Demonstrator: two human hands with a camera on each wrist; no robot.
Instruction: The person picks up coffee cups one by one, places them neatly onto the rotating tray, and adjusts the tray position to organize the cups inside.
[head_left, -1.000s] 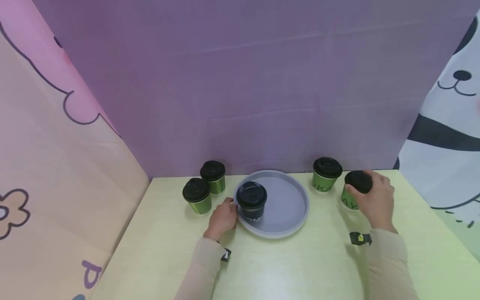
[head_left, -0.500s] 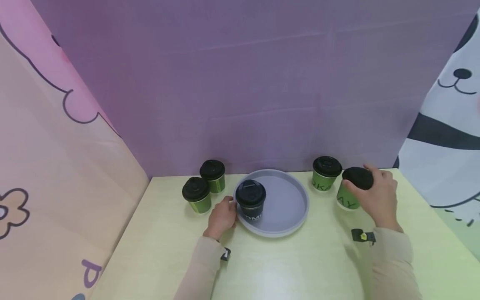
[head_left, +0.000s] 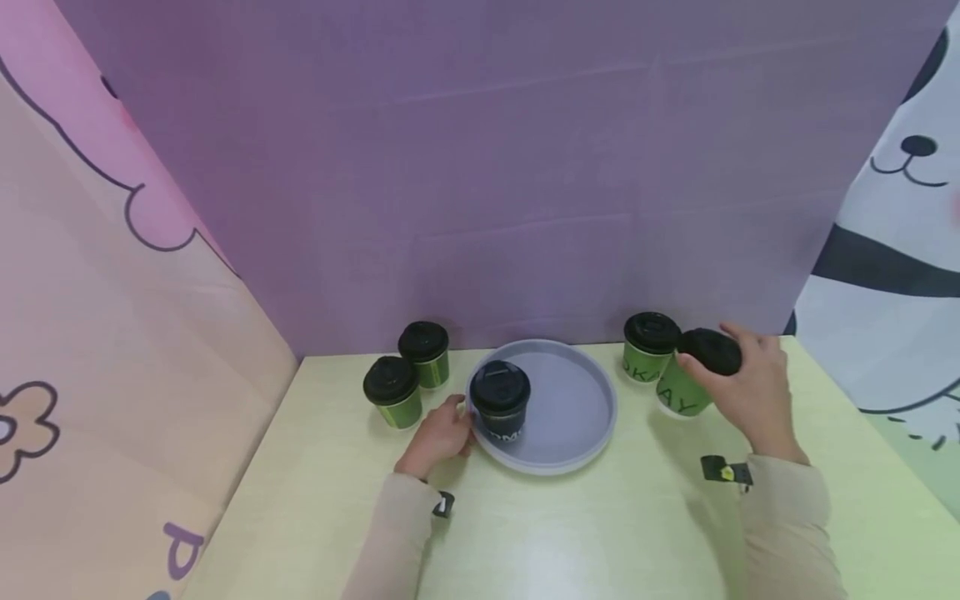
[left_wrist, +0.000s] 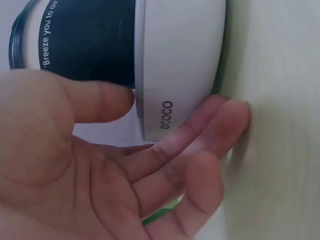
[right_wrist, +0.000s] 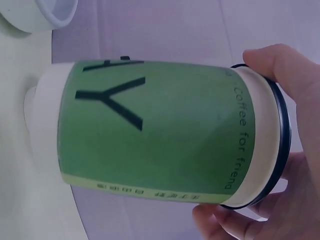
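My right hand (head_left: 757, 396) grips a green paper coffee cup (head_left: 682, 392) by its black lid, thumb on one side and fingers on the other. In the right wrist view this cup (right_wrist: 155, 132) shows a large "Y" and a white base. The cup leans a little, close over the table. My left hand (head_left: 438, 435) holds the left rim of a round grey tray (head_left: 551, 462). In the left wrist view the thumb lies at the rim of the tray (left_wrist: 180, 65) and the fingers reach its underside. A dark lidded cup (head_left: 501, 404) stands upright on the tray's left part.
Another green lidded cup (head_left: 648, 350) stands right of the tray, just behind the held one. Two more green cups, a rear one (head_left: 426, 354) and a front one (head_left: 395, 393), stand left of the tray. A purple backdrop (head_left: 480, 208) closes off the table's back edge.
My right hand has shifted the green cup leftward and tilted it, nearer the tray, so it now overlaps the cup behind. My left hand and the tray stay nearly in place.
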